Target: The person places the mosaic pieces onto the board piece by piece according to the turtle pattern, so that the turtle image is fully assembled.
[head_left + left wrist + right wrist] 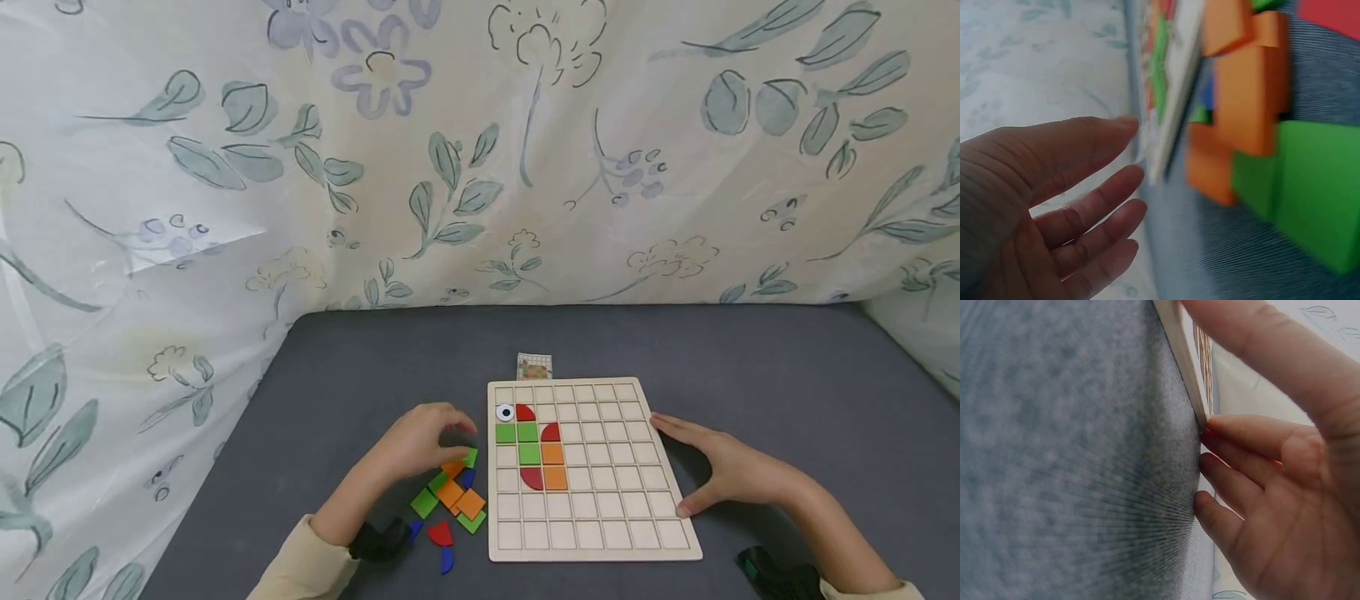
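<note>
A pale wooden grid board [607, 504] lies on the dark table. On its left part sit a round eye tile [505, 412], green squares [529, 453], orange squares [555, 477] and red quarter-round pieces [532, 478]. My left hand [423, 437] hovers at the far end of a loose pile left of the board. Its thumb and fingers are apart with nothing between them, as the left wrist view shows. My right hand [738, 471] touches the board's right edge with spread thumb and fingertips; in the right wrist view the fingers [1235, 487] reach past the board's corner.
The pile holds orange squares [470, 503], green squares [424, 502] and blue pieces [447, 560], some overlapping, with a red quarter-round [440, 533] near it. A small picture card [535, 367] lies behind the board. Floral cloth [450, 167] hangs beyond the table [390, 350].
</note>
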Demonstrator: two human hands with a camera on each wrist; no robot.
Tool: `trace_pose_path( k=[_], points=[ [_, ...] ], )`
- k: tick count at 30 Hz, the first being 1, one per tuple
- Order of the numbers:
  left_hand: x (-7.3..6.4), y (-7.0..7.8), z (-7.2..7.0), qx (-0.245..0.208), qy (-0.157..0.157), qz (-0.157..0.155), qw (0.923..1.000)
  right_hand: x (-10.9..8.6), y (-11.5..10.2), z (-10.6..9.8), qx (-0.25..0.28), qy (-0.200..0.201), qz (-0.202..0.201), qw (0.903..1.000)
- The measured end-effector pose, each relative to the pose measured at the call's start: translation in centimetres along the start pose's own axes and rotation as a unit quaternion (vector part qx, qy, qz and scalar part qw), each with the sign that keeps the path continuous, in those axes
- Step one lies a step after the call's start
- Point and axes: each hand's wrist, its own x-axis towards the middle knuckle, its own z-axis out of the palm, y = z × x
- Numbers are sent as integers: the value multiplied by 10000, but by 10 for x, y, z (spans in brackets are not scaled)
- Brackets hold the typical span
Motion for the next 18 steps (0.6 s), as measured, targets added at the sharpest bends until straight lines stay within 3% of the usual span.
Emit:
trace_pose_path(
  k=[5,11,18],
  points=[
    [3,-5,10,357,-380,-212,9984,1,0,0,6,10,-61,10000],
    [2,-6,12,254,-727,-423,9961,1,1,1,4,-14,36,10000],
    [3,-8,15,285,-697,-354,9965,0,1,1,-5,1,16,10000]
  ],
)
